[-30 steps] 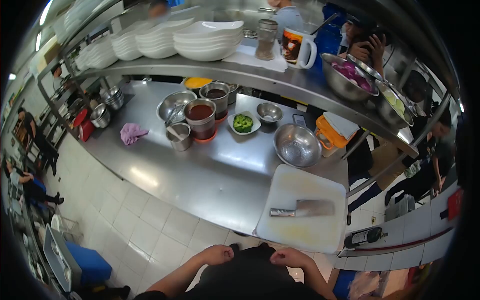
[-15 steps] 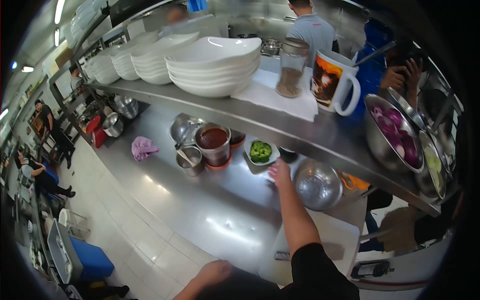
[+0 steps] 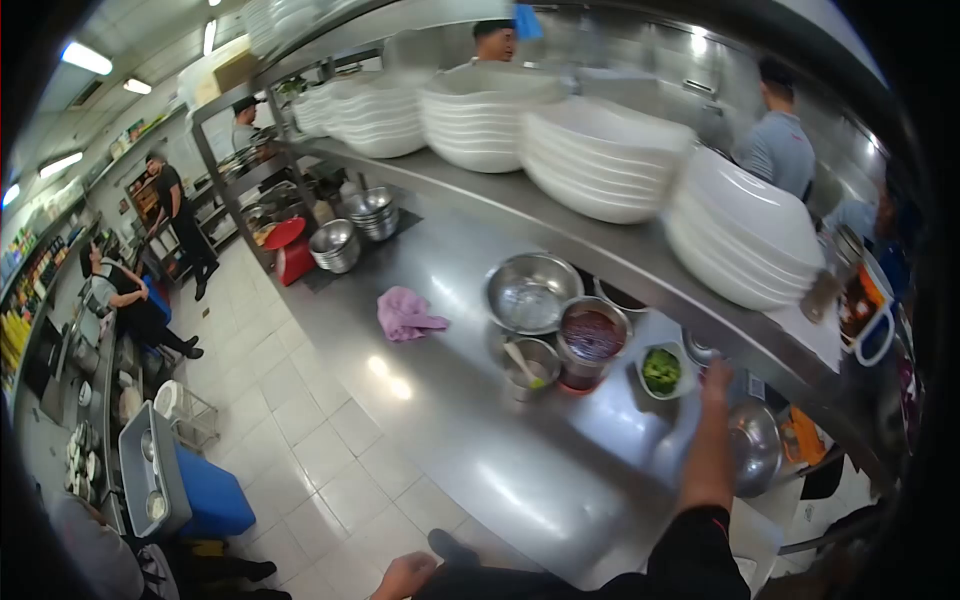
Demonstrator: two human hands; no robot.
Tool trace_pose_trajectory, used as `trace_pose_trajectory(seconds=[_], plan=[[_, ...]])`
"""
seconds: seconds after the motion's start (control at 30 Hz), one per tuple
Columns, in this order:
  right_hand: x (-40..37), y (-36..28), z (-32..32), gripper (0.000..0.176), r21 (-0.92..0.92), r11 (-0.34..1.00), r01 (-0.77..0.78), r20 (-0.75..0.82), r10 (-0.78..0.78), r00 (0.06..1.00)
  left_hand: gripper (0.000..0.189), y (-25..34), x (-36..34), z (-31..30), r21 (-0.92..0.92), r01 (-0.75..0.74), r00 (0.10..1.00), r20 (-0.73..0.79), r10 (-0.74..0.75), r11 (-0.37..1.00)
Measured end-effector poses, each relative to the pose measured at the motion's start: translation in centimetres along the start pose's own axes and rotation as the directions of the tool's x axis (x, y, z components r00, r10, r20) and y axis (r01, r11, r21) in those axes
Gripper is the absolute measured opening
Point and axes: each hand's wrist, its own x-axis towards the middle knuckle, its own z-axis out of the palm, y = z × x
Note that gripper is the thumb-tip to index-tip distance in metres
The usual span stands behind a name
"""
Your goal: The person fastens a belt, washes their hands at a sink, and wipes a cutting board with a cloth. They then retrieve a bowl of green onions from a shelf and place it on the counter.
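My right hand (image 3: 716, 376) reaches across the steel counter, just right of a small white bowl of broccoli (image 3: 661, 371). Its fingers, blurred and partly hidden, overlap a small metal bowl (image 3: 699, 346) under the shelf edge. Below and right of that hand is a larger metal bowl (image 3: 757, 448). My left hand (image 3: 407, 576) stays low near my body at the bottom edge, loosely closed with nothing visible in it. Left of the broccoli stand a container of dark red sauce (image 3: 592, 334), a small pot (image 3: 530, 372) with a light-handled utensil, and a wide metal bowl (image 3: 530, 290).
A metal shelf (image 3: 470, 205) with stacked white bowls (image 3: 610, 160) spans above the counter. A purple cloth (image 3: 408, 314) lies on the counter. Red scales (image 3: 290, 252) and stacked metal bowls (image 3: 335, 245) stand at the far end. Several people work around; a blue bin (image 3: 210, 495) is at left.
The view has swung left, so the counter and shelf items appear further right. My right hand has moved from beside the broccoli bowl towards the small metal bowl behind it. My left hand remains low.
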Motion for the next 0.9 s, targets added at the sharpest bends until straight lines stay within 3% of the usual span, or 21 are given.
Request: trace_pose_trajectory(seconds=[0.07,0.13,0.23,0.27,0.3,0.33,0.37,0.4,0.43,0.5,0.53,0.57,0.6,0.63,0.7,0.73,0.77,0.8,0.83,0.9], plan=[[-8.0,-6.1,-0.3,0.019,-0.156,0.982,0.104,0.104,-0.089,0.991,0.023,-1.9,4.8,-2.0,0.009,0.024,0.997,0.068,-0.025,1.0],[-13.5,-7.1,-1.3,0.018,-0.29,0.939,0.185,0.268,-0.106,0.958,0.024,2.3,6.9,-6.0,-0.479,0.031,0.994,0.11,0.025,0.877],[-25.2,-9.0,1.2,0.024,-0.441,0.847,0.296,0.589,0.024,0.808,0.045,2.2,11.0,-9.7,-0.772,0.069,0.961,0.222,0.166,0.632],[-30.1,-8.1,3.1,0.029,-0.22,0.956,0.195,0.674,0.004,0.739,0.053,2.0,12.2,-10.3,-0.847,0.141,0.924,0.298,0.238,0.512],[-31.9,-6.9,4.4,0.032,-0.473,0.861,0.186,0.759,0.292,0.582,0.056,2.6,13.0,-11.0,-0.877,0.219,0.875,0.37,0.312,0.428],[-34.6,-3.6,6.7,0.024,-0.282,0.947,0.154,0.916,0.218,0.336,0.059,3.8,13.9,-11.7,-0.89,0.307,0.818,0.427,0.386,0.337],[-37.3,-2.4,9.0,0.022,-0.39,0.873,0.294,0.919,0.349,0.182,0.065,4.9,14.7,-12.5,-0.869,0.403,0.761,0.493,0.423,0.287],[-41.1,-2.7,11.6,0.021,-0.271,0.749,0.605,0.958,0.274,0.09,0.064,6.4,14.7,-13.3,-0.862,0.476,0.78,0.506,0.368,0.177],[-43.1,-1.5,14.0,0.022,-0.24,0.647,0.723,0.937,0.349,-0.001,0.065,6.8,15.3,-13.9,-0.859,0.502,0.812,0.506,0.291,0.095],[-47.9,-3.1,16.9,0.023,-0.358,0.841,0.405,0.922,0.386,0.014,0.065,4.9,16.5,-15.0,-0.871,0.49,0.853,0.482,0.2,0.007],[-48.3,-2.9,18.3,0.023,-0.353,0.847,0.398,0.922,0.388,-0.009,0.067,2.5,17.9,-15.0,-0.865,0.487,0.829,0.415,0.374,-0.119],[-48.1,-2.8,19.6,0.025,-0.35,0.869,0.35,0.935,0.349,0.07,0.068,0.9,18.8,-15.6,-0.838,0.492,0.786,0.311,0.534,-0.237],[-47.8,-2.6,20.8,0.027,-0.345,0.888,0.304,0.938,0.314,0.149,0.072,0.8,18.3,-16.9,-0.822,0.487,0.81,0.298,0.504,-0.296],[-47.3,-1.8,21.9,0.027,-0.341,0.89,0.301,0.94,0.318,0.124,0.072,0.6,17.7,-18.1,-0.83,0.466,0.825,0.283,0.49,-0.305],[-45.9,0.0,24.5,0.035,-0.181,0.796,0.577,0.977,0.076,0.201,0.08,0.3,17.2,-20.5,-0.927,0.295,0.942,0.241,0.232,-0.231],[-45.9,-0.7,25.9,0.047,-0.228,0.734,0.639,0.972,0.134,0.193,0.08,-0.1,17.2,-21.6,-0.935,0.271,0.948,0.219,0.229,-0.228],[-45.9,-0.6,27.8,0.047,-0.203,0.742,0.639,0.977,0.116,0.176,0.082,-0.9,17.0,-22.6,-0.955,0.195,0.974,0.162,0.161,-0.222],[-45.9,-0.6,29.7,0.054,-0.142,0.657,0.741,0.987,0.041,0.153,0.084,-1.9,16.7,-23.6,-0.97,0.122,0.99,0.105,0.093,-0.209],[-45.9,-0.7,31.4,0.061,-0.087,0.557,0.826,0.991,-0.033,0.126,0.084,-3.1,16.3,-24.5,-0.97,0.092,0.992,0.07,0.105,-0.227],[-45.6,1.2,35.9,0.068,-0.097,0.526,0.845,0.987,-0.058,0.15,0.084,-4.9,15.5,-26.2,-0.974,0.026,0.991,-0.004,0.131,-0.223]])
